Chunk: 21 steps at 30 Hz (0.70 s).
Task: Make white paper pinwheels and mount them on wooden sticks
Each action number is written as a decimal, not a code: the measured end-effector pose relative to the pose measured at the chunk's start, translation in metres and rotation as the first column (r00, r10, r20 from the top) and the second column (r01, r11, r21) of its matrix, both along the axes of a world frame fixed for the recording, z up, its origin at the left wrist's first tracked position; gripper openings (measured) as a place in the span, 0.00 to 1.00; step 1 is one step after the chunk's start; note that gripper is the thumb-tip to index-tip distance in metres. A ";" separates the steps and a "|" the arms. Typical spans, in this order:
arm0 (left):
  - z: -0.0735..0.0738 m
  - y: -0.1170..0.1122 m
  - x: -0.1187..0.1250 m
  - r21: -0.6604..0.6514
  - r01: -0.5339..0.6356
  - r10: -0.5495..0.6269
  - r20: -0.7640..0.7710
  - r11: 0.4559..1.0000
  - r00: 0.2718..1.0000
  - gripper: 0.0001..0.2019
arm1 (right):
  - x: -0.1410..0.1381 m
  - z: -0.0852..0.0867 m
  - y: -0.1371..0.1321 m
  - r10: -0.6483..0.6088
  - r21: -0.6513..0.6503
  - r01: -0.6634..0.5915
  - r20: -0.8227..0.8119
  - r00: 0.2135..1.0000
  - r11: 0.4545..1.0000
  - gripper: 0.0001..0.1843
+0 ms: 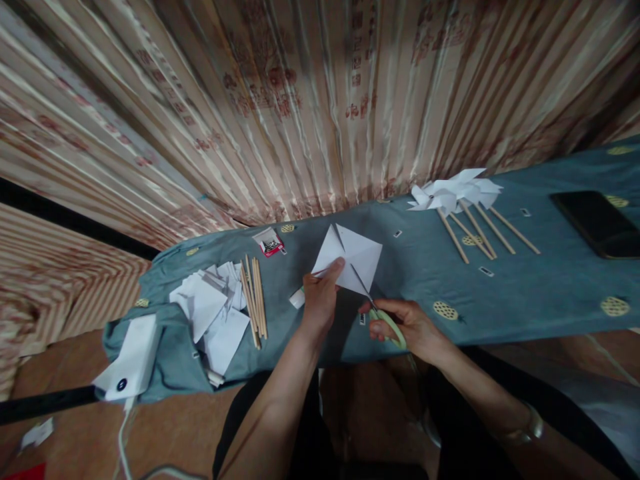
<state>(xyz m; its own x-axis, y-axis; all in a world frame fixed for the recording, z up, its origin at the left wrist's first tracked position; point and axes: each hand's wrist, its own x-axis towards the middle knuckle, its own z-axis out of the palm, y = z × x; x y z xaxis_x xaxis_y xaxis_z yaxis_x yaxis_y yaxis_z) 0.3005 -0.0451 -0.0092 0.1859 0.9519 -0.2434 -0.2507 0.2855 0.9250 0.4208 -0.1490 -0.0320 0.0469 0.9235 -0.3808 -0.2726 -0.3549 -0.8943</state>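
Your left hand (323,293), at the middle of the frame, has its grip clamped on the lower-left side of the white paper square (364,252), thumb pressed on top. The square lies up and left from your right hand (413,327), whose grip is closed on the pale-green-handled scissors (389,321). Their long axis slants from lower right to upper left, with a dark blade crossing the paper's lower corner and its tip toward the centre; your left thumb is nearer that tip. The paper is thin and matte, slit near its upper-left corner. Under it, the desk (420,267) wears wrinkled teal cloth with yellow pineapple prints. Smooth, slender wooden sticks (258,300) lie left of centre, and pointed, folded paper pinwheels (457,193) sit at upper right
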 end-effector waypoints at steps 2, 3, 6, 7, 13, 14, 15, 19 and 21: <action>-0.003 0.001 0.000 -0.002 0.005 -0.005 0.002 1.000 1.000 0.16 | 0.000 0.000 0.000 -0.004 0.000 0.004 0.000 1.000 1.000 0.25; -0.004 0.001 0.000 -0.003 0.004 -0.004 0.001 1.000 1.000 0.17 | 0.000 0.000 0.000 -0.002 0.000 0.002 0.003 1.000 1.000 0.25; -0.004 0.001 0.000 -0.003 -0.006 0.006 -0.005 1.000 1.000 0.17 | 0.000 0.003 0.000 0.005 0.003 -0.005 0.011 1.000 1.000 0.25; -0.003 0.001 0.000 -0.001 0.000 0.000 -0.003 1.000 1.000 0.17 | 0.000 0.003 0.001 0.006 0.004 -0.006 0.011 1.000 1.000 0.25; 0.003 -0.002 0.001 0.009 -0.002 0.002 0.009 1.000 1.000 0.14 | 0.000 0.004 0.001 0.005 -0.003 -0.005 0.005 1.000 1.000 0.25; 0.003 -0.002 0.001 0.005 -0.001 0.000 0.011 1.000 1.000 0.14 | 0.000 0.004 0.001 0.006 -0.001 -0.006 0.004 1.000 1.000 0.25; 0.003 -0.002 0.001 0.001 0.002 -0.002 0.012 1.000 1.000 0.14 | 0.000 0.003 0.001 0.007 0.002 -0.007 0.002 1.000 1.000 0.25; 0.000 -0.001 0.001 -0.007 -0.006 0.006 -0.023 1.000 1.000 0.15 | 0.000 0.001 0.000 0.021 0.016 -0.021 0.006 1.000 1.000 0.25; -0.002 0.000 0.001 -0.016 -0.018 0.018 -0.040 1.000 0.999 0.16 | 0.000 0.000 0.000 0.024 0.017 -0.024 0.012 1.000 1.000 0.25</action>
